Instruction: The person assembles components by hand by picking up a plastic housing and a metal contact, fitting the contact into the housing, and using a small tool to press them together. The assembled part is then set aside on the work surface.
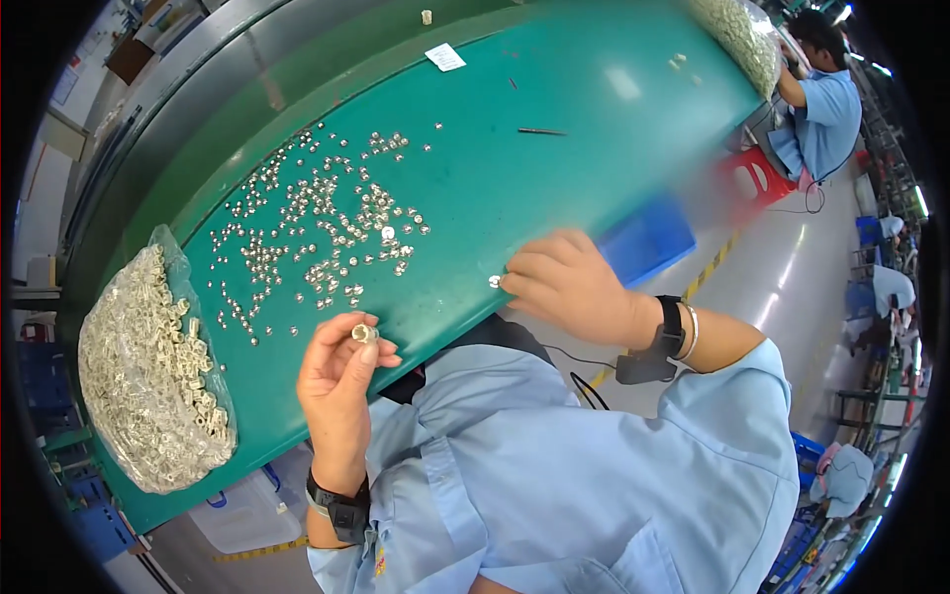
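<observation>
My left hand (334, 381) is closed, thumb against fingers, around a small pale hollow cylindrical fitting (365, 334) with its open end turned up. It is held just above the near edge of the green table. To the right, my right hand (566, 279) has its fingers pressed together, slightly blurred. A small shiny round metal piece (495, 282) shows at its fingertips over the table edge. Many similar silver metal pieces (322, 203) lie scattered on the table to the left and ahead of my hands.
A clear plastic bag (148, 376) full of pale fittings sits at the table's left end. A thin dark rod (542, 132) and a white paper slip (445, 57) lie farther back. Another bag (737, 40) stands far right near a co-worker (826, 109). A blue bin (648, 241) is beyond my right hand.
</observation>
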`<move>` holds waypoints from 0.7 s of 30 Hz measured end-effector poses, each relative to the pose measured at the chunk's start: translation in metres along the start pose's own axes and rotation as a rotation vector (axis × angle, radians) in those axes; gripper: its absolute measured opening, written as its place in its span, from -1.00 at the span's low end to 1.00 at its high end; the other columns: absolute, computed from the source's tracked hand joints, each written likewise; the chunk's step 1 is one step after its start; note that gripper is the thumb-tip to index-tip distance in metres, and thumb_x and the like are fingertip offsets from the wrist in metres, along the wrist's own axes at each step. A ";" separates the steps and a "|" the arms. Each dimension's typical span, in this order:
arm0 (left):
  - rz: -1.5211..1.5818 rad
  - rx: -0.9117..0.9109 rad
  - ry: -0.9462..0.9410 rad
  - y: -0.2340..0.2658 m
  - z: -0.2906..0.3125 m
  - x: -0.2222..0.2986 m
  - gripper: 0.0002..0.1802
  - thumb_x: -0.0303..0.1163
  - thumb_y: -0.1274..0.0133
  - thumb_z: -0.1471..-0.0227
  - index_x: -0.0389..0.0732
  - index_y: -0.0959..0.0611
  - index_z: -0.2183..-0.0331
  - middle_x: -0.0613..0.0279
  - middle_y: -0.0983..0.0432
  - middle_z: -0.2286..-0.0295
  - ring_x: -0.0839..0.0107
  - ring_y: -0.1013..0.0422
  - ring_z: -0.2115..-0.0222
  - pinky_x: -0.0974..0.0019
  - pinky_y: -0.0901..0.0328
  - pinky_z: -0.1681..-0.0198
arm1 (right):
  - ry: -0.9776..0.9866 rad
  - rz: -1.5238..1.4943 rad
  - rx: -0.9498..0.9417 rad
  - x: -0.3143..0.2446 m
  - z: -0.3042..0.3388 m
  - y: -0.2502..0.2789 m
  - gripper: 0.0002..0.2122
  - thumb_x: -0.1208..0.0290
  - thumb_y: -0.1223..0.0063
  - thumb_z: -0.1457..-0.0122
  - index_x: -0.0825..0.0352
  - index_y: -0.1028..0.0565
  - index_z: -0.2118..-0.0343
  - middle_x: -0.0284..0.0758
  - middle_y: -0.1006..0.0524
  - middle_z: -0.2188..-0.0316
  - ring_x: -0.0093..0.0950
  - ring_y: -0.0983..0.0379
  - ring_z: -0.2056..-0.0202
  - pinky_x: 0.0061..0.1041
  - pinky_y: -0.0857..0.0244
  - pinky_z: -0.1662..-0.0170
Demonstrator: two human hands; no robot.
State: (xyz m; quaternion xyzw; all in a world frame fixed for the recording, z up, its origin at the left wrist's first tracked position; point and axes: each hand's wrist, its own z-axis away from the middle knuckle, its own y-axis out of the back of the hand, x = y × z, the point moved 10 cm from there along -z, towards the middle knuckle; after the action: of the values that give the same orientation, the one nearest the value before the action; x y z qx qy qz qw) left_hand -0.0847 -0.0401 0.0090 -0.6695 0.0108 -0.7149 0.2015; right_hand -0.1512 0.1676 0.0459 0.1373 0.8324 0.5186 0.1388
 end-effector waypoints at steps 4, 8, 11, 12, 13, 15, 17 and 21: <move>-0.003 -0.006 -0.020 -0.003 0.000 -0.001 -0.72 -0.62 -0.04 -0.11 -0.33 -0.53 0.09 0.12 -0.48 0.17 0.42 -0.50 0.29 0.33 -0.48 0.24 | -0.005 -0.043 0.032 -0.003 0.001 0.004 -0.62 0.29 -0.29 0.12 0.20 -0.51 0.18 -0.41 -0.46 0.21 -0.41 -0.40 0.17 -0.34 -0.26 0.14; -0.008 -0.019 -0.016 -0.004 0.000 -0.003 -0.72 -0.62 -0.04 -0.11 -0.34 -0.53 0.09 0.11 -0.46 0.15 0.42 -0.50 0.29 0.32 -0.48 0.24 | -0.119 -0.077 0.040 -0.002 -0.003 0.008 -0.67 0.30 -0.30 0.11 0.20 -0.51 0.23 -0.41 -0.46 0.22 -0.42 -0.41 0.18 -0.34 -0.26 0.15; -0.010 -0.022 -0.016 -0.004 0.000 -0.001 -0.72 -0.62 -0.04 -0.11 -0.34 -0.52 0.09 0.12 -0.46 0.16 0.42 -0.50 0.28 0.33 -0.48 0.24 | -0.047 -0.055 0.034 -0.009 -0.004 0.005 -0.68 0.31 -0.30 0.11 0.21 -0.52 0.25 -0.40 -0.47 0.24 -0.42 -0.41 0.21 -0.35 -0.27 0.17; -0.010 -0.020 -0.017 -0.004 0.000 -0.001 -0.72 -0.62 -0.04 -0.11 -0.34 -0.52 0.09 0.12 -0.46 0.16 0.42 -0.50 0.28 0.33 -0.48 0.24 | -0.045 -0.056 0.034 -0.008 -0.002 0.002 -0.68 0.31 -0.30 0.11 0.21 -0.52 0.25 -0.40 -0.47 0.24 -0.42 -0.41 0.21 -0.35 -0.27 0.17; -0.010 -0.015 -0.010 -0.004 0.000 -0.002 -0.72 -0.61 -0.04 -0.11 -0.34 -0.52 0.09 0.10 -0.47 0.15 0.43 -0.49 0.30 0.34 -0.47 0.25 | -0.021 -0.055 0.072 -0.008 0.001 0.003 -0.69 0.33 -0.30 0.11 0.22 -0.52 0.25 -0.40 -0.48 0.25 -0.41 -0.41 0.23 -0.35 -0.27 0.19; -0.012 -0.006 0.004 -0.005 0.000 -0.002 -0.70 -0.59 -0.06 -0.10 -0.34 -0.52 0.08 0.06 -0.48 0.15 0.45 -0.48 0.32 0.37 -0.47 0.27 | 0.027 -0.052 0.149 -0.010 0.006 0.009 -0.70 0.37 -0.29 0.11 0.23 -0.51 0.26 -0.39 -0.48 0.28 -0.41 -0.42 0.26 -0.35 -0.26 0.21; -0.012 -0.005 0.001 -0.004 0.001 -0.002 -0.70 -0.59 -0.06 -0.11 -0.33 -0.52 0.08 0.06 -0.48 0.15 0.45 -0.48 0.32 0.37 -0.47 0.27 | 0.042 -0.060 0.141 -0.008 0.009 0.011 -0.72 0.39 -0.28 0.11 0.23 -0.52 0.27 -0.39 -0.49 0.29 -0.41 -0.42 0.28 -0.35 -0.26 0.23; -0.020 -0.009 -0.013 -0.003 -0.001 -0.002 -0.71 -0.59 -0.05 -0.11 -0.33 -0.52 0.09 0.08 -0.48 0.16 0.45 -0.48 0.32 0.37 -0.46 0.27 | 0.044 -0.104 0.119 -0.001 0.009 0.015 -0.77 0.46 -0.24 0.07 0.24 -0.52 0.29 -0.39 -0.49 0.32 -0.39 -0.42 0.32 -0.34 -0.26 0.26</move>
State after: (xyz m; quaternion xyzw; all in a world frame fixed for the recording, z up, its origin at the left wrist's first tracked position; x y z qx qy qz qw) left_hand -0.0861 -0.0370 0.0082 -0.6749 0.0057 -0.7126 0.1914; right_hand -0.1451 0.1810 0.0555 0.0905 0.8707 0.4632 0.1387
